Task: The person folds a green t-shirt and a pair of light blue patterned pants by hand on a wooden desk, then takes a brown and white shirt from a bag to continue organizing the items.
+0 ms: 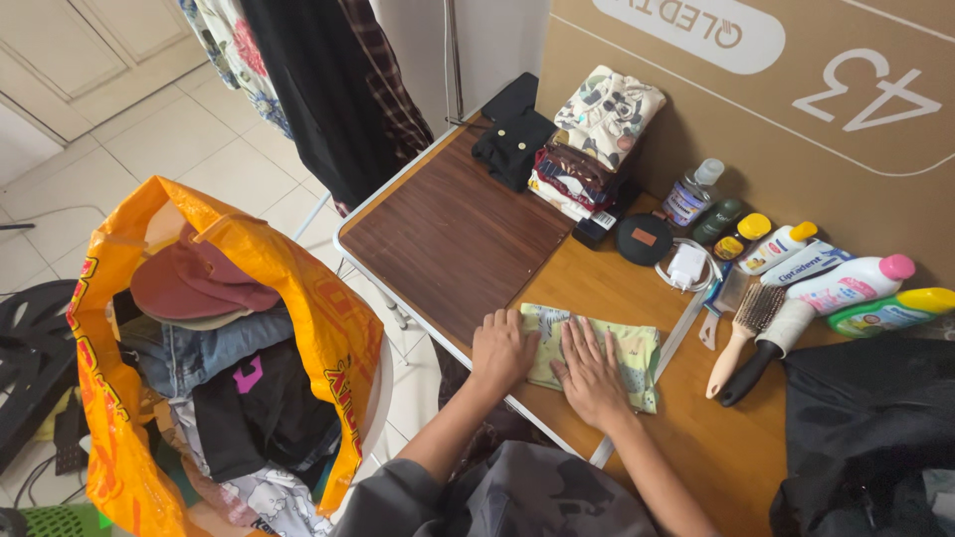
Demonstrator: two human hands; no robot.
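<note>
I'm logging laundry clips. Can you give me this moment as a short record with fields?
Left hand: flat on the left end of the folded cloth
Right hand: flat on the cloth's middle
Folded cloth: pale green, patterned, near the table's front edge
Orange bag: left of table, full of clothes
Folded stack: at table's back
</note>
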